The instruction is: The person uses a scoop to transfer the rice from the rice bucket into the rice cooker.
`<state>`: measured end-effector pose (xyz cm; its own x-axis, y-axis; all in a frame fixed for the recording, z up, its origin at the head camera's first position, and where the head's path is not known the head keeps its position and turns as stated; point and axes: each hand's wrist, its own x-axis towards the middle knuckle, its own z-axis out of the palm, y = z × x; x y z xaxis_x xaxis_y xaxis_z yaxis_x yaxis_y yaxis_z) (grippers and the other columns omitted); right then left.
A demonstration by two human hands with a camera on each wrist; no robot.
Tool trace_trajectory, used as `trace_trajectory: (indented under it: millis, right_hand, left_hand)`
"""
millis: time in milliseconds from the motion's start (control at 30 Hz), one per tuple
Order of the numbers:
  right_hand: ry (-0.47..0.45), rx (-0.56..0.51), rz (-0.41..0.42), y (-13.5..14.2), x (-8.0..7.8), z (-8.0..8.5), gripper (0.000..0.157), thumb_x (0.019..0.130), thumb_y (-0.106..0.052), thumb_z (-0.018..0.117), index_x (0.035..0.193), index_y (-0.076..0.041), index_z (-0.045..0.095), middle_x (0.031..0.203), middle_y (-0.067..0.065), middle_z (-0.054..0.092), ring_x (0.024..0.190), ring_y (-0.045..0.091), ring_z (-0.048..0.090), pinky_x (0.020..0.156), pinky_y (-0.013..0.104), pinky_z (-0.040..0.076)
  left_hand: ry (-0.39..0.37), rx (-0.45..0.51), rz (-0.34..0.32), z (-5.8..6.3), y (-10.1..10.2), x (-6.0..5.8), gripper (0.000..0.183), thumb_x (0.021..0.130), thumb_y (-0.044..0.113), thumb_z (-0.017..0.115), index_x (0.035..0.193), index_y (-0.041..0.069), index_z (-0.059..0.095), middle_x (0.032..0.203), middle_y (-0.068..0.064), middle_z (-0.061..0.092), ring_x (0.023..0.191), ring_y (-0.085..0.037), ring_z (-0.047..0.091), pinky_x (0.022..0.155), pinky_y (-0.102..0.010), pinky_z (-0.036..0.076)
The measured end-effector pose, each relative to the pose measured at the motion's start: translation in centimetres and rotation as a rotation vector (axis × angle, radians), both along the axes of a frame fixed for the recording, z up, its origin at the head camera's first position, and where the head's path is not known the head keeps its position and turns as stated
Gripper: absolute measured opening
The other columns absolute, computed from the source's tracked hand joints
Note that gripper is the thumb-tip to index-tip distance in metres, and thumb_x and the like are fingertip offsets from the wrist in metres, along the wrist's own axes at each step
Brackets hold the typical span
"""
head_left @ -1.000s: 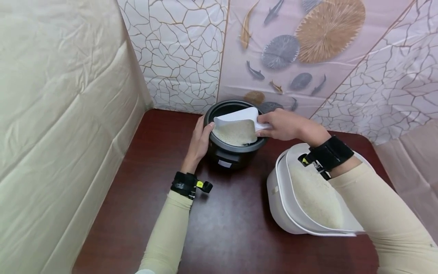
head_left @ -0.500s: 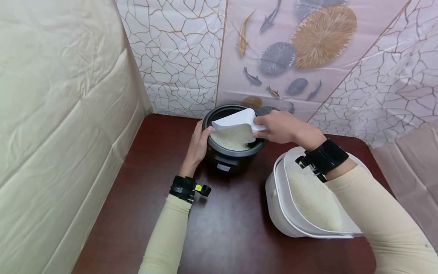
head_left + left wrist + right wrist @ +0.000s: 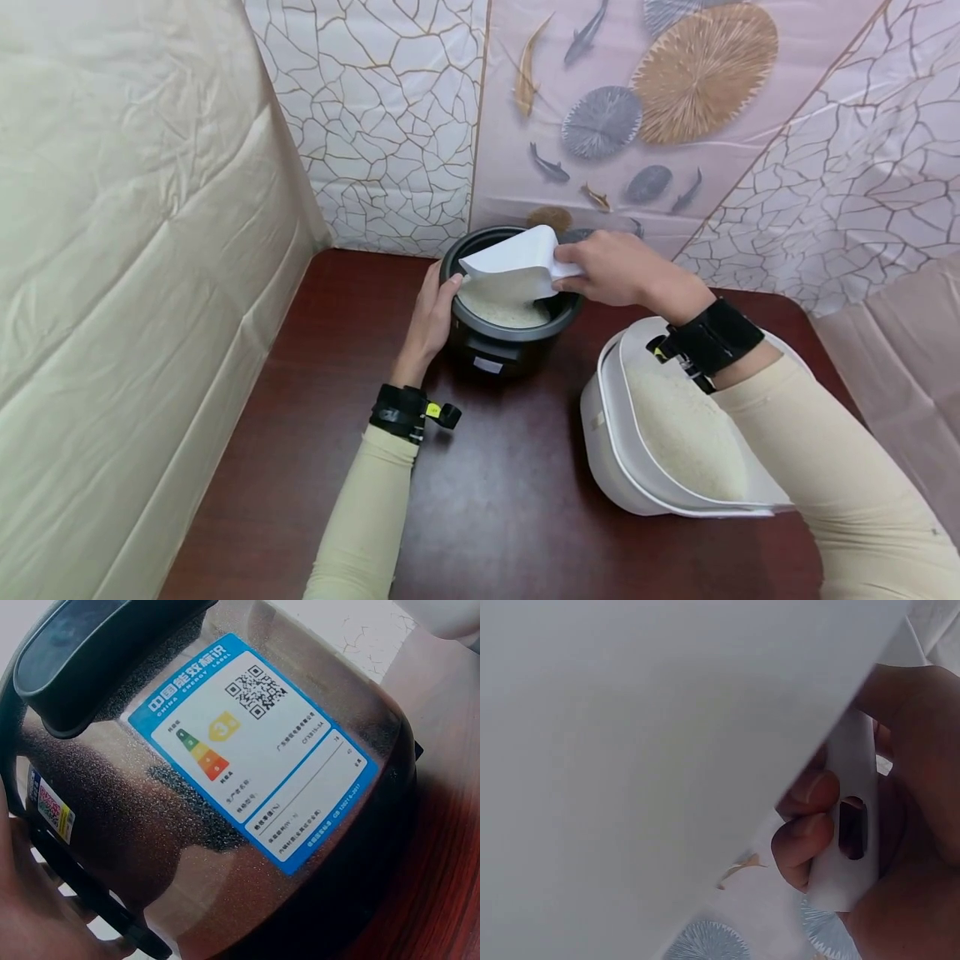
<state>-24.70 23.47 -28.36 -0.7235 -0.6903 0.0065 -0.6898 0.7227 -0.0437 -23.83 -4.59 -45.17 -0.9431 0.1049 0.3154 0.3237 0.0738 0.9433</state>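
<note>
A black rice cooker (image 3: 491,346) stands lidless at the back of the table, with white rice (image 3: 504,313) inside. My left hand (image 3: 431,312) grips its left side, thumb at the rim; in the left wrist view the fingers (image 3: 45,915) reach round a dark side handle (image 3: 97,892). Tilted over the opening is a white scoop (image 3: 513,252), its mouth turned down toward the rice. My right hand (image 3: 609,268) holds the scoop by its handle; the right wrist view shows fingers wrapped around that slotted handle (image 3: 847,877), while the scoop's bowl (image 3: 645,765) fills most of the picture.
At the right, under my right forearm, a white bin (image 3: 611,467) holds much rice (image 3: 686,433). Behind the cooker rises a patterned cloth wall (image 3: 397,125), and a cream cloth (image 3: 150,250) borders the left. The dark red table (image 3: 487,517) lies in front.
My right hand has tipped the scoop further over, and the rice seen in it has slid down into the cooker. The left hand keeps its hold; the view has shifted slightly.
</note>
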Motion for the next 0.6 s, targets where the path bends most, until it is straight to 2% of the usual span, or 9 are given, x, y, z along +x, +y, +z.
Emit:
trace_trajectory:
  millis: [400, 600]
  right_hand:
    - [0.066, -0.034, 0.009, -0.19, -0.10, 0.25, 0.028, 0.097, -0.029, 0.080, 0.090, -0.016, 0.056, 0.079, 0.002, 0.064, 0.068, 0.027, 0.059, 0.060, 0.049, 0.047]
    - [0.068, -0.033, -0.002, -0.14, -0.11, 0.25, 0.027, 0.096, -0.028, 0.081, 0.091, -0.015, 0.057, 0.083, 0.003, 0.066, 0.069, 0.027, 0.058, 0.060, 0.047, 0.045]
  left_hand:
    - [-0.002, -0.012, -0.009, 0.10, -0.13, -0.03, 0.060, 0.111, 0.048, 0.039, 0.162, 0.019, 0.043, 0.158, -0.006, 0.045, 0.138, -0.023, 0.046, 0.116, -0.050, 0.035]
    - [-0.005, -0.014, -0.012, 0.03, -0.15, 0.01, 0.060, 0.111, 0.049, 0.039, 0.162, 0.018, 0.042, 0.157, -0.006, 0.046, 0.136, -0.023, 0.047, 0.115, -0.049, 0.035]
